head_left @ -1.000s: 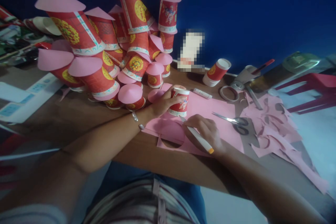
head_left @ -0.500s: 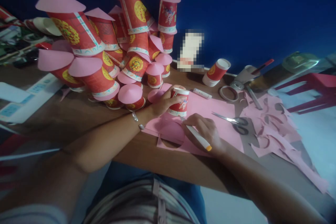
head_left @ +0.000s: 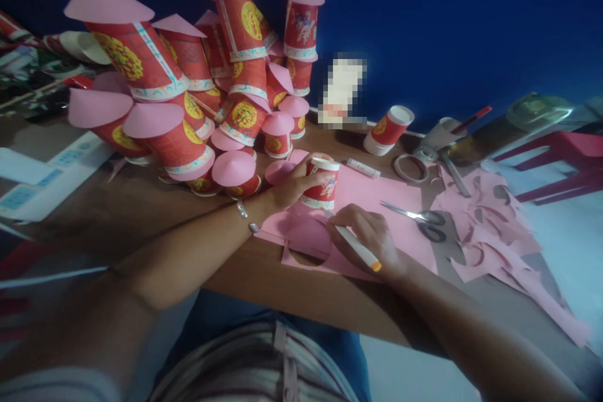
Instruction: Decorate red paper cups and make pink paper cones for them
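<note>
My left hand (head_left: 293, 184) is wrapped round a red paper cup (head_left: 323, 183) that stands upside down on a pink paper sheet (head_left: 377, 201). My right hand (head_left: 365, 235) grips a white pen with an orange end (head_left: 360, 249), its tip on the sheet at the cup's base. A round hole is cut in the sheet just left of my right hand. Scissors (head_left: 417, 216) lie on the paper to the right.
A heap of red cups with pink paper cones (head_left: 188, 88) fills the table's back left. Another cup (head_left: 389, 129), a glue stick (head_left: 362, 168), a tape roll (head_left: 411, 168) and pink scraps (head_left: 490, 226) lie right. A white board (head_left: 47, 176) lies at the left.
My right hand and the pen have shifted slightly up and to the left beside the cup. The left hand and cup have stayed in place.
</note>
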The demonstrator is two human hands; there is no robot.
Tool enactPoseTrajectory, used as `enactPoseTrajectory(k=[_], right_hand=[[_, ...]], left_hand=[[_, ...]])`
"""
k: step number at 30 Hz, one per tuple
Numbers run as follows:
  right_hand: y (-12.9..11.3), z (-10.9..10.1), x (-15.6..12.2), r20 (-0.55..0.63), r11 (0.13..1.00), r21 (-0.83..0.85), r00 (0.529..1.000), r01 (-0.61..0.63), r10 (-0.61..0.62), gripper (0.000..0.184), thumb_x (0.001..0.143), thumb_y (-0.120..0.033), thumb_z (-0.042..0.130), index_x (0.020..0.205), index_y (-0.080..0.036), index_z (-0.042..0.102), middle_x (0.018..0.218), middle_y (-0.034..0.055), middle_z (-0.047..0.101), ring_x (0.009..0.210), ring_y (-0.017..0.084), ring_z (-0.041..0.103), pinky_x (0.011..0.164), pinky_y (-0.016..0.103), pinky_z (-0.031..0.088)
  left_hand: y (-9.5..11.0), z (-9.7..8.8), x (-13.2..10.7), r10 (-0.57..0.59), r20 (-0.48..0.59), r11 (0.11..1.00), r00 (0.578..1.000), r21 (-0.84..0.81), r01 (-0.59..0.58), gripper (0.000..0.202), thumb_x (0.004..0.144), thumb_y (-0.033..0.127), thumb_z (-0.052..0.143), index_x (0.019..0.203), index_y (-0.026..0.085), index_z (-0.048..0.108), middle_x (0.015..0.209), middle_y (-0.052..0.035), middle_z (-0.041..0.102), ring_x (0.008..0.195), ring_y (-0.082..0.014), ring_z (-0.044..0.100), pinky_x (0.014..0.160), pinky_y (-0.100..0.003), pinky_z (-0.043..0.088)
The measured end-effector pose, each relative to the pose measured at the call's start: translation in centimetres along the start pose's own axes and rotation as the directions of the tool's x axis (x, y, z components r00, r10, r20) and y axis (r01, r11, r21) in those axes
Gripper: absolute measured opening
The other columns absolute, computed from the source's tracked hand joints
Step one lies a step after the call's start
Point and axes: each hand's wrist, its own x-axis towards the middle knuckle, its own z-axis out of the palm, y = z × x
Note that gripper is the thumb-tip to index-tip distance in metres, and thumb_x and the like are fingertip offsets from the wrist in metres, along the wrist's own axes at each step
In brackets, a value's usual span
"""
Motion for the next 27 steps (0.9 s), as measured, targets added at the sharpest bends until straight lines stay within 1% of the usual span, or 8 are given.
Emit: enactPoseTrajectory(k=[5,9,15,19,24,27], right_hand=[[0.0,0.0,0.0,-0.023,0.999,-0.039,1.000,-0.009,0.008,0.010,0.094,-0.012,0.062,0.101,-0.018,0.059,0.079,0.0011,0.065,0.066,0.013,0.063,0.056,0.024,0.045],[0.0,0.0,0.1,-0.032,1.000,-0.029,1.000,-0.003,0.002,0.010,0.094,-0.010,0.062,0.099,-0.018,0.059,0.078,0.0007,0.064,0.065,0.012,0.062,0.056,0.024,0.044],[0.2,0.1,-0.1,-0.012,0.999,-0.038,1.000,-0.020,0.019,0.007,0.095,-0.015,0.061,0.099,-0.020,0.059,0.078,0.0003,0.064,0.065,0.012,0.061,0.056,0.024,0.044],[0.0,-0.2,0.4,-0.040,0.998,-0.055,0.999,-0.012,0.010,0.009,0.094,-0.011,0.060,0.095,-0.020,0.058,0.076,0.0002,0.064,0.063,0.011,0.061,0.054,0.023,0.044],[-0.5,-0.6,0.9,-0.092,0.998,-0.050,0.995,0.026,-0.031,0.012,0.092,-0.009,0.060,0.093,-0.021,0.056,0.070,-0.0014,0.061,0.058,0.011,0.058,0.052,0.023,0.043],[-0.8,-0.7,0.9,-0.067,0.997,-0.024,0.995,0.072,-0.074,0.013,0.091,-0.009,0.060,0.095,-0.021,0.056,0.071,-0.0017,0.063,0.058,0.012,0.059,0.052,0.024,0.044]], left_hand=[[0.0,0.0,0.0,-0.007,-0.009,1.000,1.000,0.014,0.007,0.048,0.074,0.039,0.078,0.113,0.021,0.055,0.094,0.0007,0.064,0.083,-0.0146,0.062,0.080,-0.031,0.050],[0.1,0.0,0.0,-0.008,-0.005,1.000,1.000,0.023,0.008,0.048,0.075,0.040,0.077,0.113,0.021,0.055,0.093,0.0009,0.064,0.083,-0.0151,0.062,0.080,-0.032,0.050],[0.1,0.0,-0.1,-0.001,-0.004,1.000,1.000,0.020,0.001,0.048,0.075,0.039,0.077,0.113,0.020,0.055,0.094,0.0004,0.064,0.083,-0.0153,0.062,0.081,-0.032,0.050],[0.1,0.0,0.0,-0.006,-0.007,1.000,1.000,0.021,0.006,0.049,0.074,0.039,0.077,0.113,0.021,0.055,0.094,0.0006,0.064,0.083,-0.0148,0.062,0.081,-0.032,0.050],[0.1,0.0,0.0,-0.002,-0.010,1.000,1.000,0.015,0.002,0.049,0.073,0.041,0.077,0.112,0.021,0.055,0.096,-0.0005,0.064,0.085,-0.0158,0.062,0.082,-0.033,0.050],[0.1,-0.1,0.1,0.005,-0.025,1.000,1.000,0.016,-0.004,0.048,0.073,0.041,0.076,0.112,0.021,0.055,0.098,-0.0015,0.065,0.089,-0.0175,0.064,0.083,-0.034,0.051]])
